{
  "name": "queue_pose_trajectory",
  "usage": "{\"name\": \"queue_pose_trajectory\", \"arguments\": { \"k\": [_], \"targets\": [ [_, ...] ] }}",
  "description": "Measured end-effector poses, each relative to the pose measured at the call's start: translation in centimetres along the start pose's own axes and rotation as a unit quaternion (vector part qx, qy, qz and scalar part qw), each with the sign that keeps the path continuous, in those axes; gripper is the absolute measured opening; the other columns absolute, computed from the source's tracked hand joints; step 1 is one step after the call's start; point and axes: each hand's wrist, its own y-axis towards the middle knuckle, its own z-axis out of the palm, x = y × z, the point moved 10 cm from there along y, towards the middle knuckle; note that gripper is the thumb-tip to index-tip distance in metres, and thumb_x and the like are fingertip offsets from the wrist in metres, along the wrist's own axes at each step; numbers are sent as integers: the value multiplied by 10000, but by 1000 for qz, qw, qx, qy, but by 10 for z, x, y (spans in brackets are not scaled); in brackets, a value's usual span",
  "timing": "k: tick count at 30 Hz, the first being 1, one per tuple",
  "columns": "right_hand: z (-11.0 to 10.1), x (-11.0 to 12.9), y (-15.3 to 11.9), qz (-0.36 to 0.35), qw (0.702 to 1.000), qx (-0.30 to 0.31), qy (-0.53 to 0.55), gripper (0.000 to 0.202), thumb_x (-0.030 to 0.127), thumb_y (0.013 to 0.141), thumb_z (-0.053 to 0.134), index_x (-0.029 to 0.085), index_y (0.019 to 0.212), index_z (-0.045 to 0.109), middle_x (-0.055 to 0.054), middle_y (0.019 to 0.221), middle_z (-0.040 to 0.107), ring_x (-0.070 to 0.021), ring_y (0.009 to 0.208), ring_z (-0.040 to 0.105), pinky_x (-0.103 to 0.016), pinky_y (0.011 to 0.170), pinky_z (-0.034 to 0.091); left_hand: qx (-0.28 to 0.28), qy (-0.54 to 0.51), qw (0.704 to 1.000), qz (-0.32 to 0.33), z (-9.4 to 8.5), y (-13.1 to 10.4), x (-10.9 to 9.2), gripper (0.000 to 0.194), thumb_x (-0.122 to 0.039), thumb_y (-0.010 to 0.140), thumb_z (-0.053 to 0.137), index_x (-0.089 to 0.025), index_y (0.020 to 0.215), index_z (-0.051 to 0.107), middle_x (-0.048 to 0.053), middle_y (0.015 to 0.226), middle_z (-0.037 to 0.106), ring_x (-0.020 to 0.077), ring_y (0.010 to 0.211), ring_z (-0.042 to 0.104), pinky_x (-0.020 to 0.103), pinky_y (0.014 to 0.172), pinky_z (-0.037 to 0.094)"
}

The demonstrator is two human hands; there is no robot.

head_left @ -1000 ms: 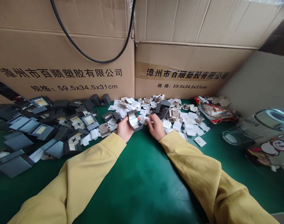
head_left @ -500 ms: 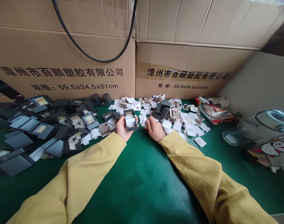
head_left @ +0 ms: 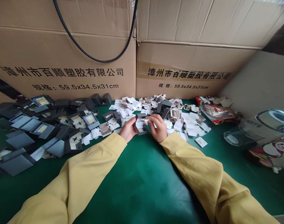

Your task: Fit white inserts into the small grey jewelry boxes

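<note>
My left hand (head_left: 128, 130) is wrapped around the side of a small dark grey jewellery-type box (head_left: 141, 130), which stands open and tilted over the green table. The fingers of my right hand (head_left: 158, 127) are pinched on a small white card piece (head_left: 146, 120) at the box's opening; fingertips partly hide it. Behind my hands, white card inserts (head_left: 129, 107) lie in a loose heap, with a dark box (head_left: 164, 107) lying among them. Left of my left hand, many dark grey boxes (head_left: 59, 132) are piled, several with their lids up.
Large cardboard cartons (head_left: 86, 46) form a wall at the back, with a black cable (head_left: 95, 59) hanging in front. A red snack packet (head_left: 216, 113), a clear plastic cup (head_left: 247, 132) and a bag with a snowman print (head_left: 277, 149) are on the right.
My left hand has moved slightly right and turned the box. My right hand has brought the white card piece from beside the box to its opening.
</note>
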Motion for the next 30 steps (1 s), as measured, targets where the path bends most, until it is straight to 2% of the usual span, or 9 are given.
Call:
{"name": "queue_pose_trajectory", "arguments": {
  "k": [7,15,25,30],
  "targets": [
    [0,5,1,-7,1000,-3,15,127,188,852,448,190,907,562,-62,847,609,-140,797,584,-276,714,492,20,32,999,6,2,0,2,251,-346,801,528,-154,954,583,15,676,593,106,515,532,237,513,421],
    [7,4,-2,-37,999,22,7,129,178,835,485,197,891,600,-55,855,643,-147,810,578,-300,732,487,10,35,999,0,1,0,3,247,-355,799,532,-167,955,573,14,731,600,120,605,554,246,582,432],
    [-1,12,1,-63,998,-7,-4,124,143,811,525,197,881,613,-46,838,659,-144,758,560,-296,683,478,21,57,998,-14,4,-2,5,242,-384,797,525,-159,879,562,26,741,593,122,646,554,233,572,423],
    [3,9,0,-64,998,2,-22,122,154,819,523,200,876,620,-42,839,653,-141,756,535,-289,686,467,24,67,997,-16,4,-3,6,267,-393,783,545,-165,922,557,5,705,552,103,599,521,231,560,435]
  ]
}}
